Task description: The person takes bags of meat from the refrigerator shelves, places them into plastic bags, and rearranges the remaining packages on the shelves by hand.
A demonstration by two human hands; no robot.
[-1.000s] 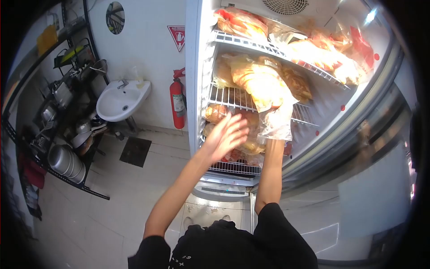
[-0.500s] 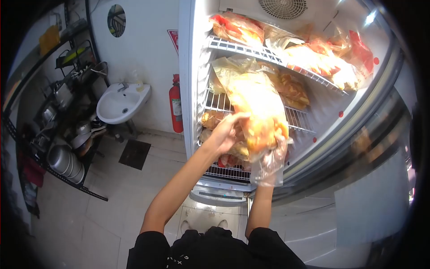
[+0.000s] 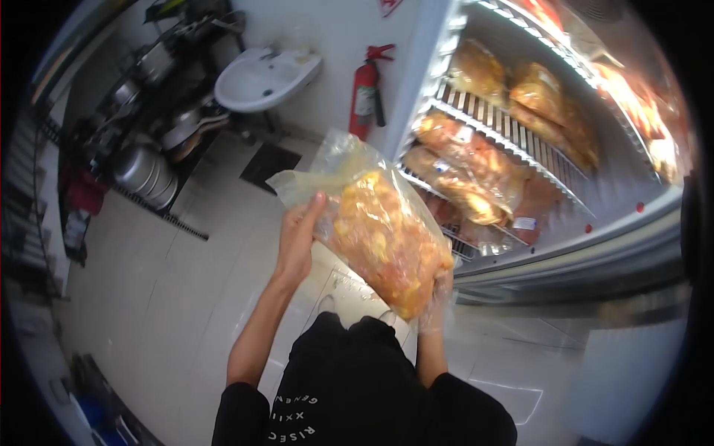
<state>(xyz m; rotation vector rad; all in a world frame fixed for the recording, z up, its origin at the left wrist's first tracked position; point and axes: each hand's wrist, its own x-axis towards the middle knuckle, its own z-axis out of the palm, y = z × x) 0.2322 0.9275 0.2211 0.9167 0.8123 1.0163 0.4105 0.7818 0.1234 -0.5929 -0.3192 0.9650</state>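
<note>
A large clear plastic bag of orange-yellow marinated meat (image 3: 383,234), perhaps chicken, is held tilted in front of my body. My left hand (image 3: 297,238) grips its upper left side, with the thumb over the plastic. At the lower right end my right hand (image 3: 436,297) holds the bag, partly covered by the meat and loose plastic. Beside the bag stands the open fridge (image 3: 513,149), with similar bags of meat (image 3: 468,167) on its wire shelves.
A red fire extinguisher (image 3: 365,93) hangs by the fridge, near a white sink (image 3: 268,83). Metal pots (image 3: 145,175) fill a black rack at left. The fridge door (image 3: 565,249) spans the right side. A dark floor mat (image 3: 270,165) lies on the tiles.
The bag has come out of the fridge toward my body, held in both hands. My left hand has shifted to its upper left side. The view has turned left and down.
</note>
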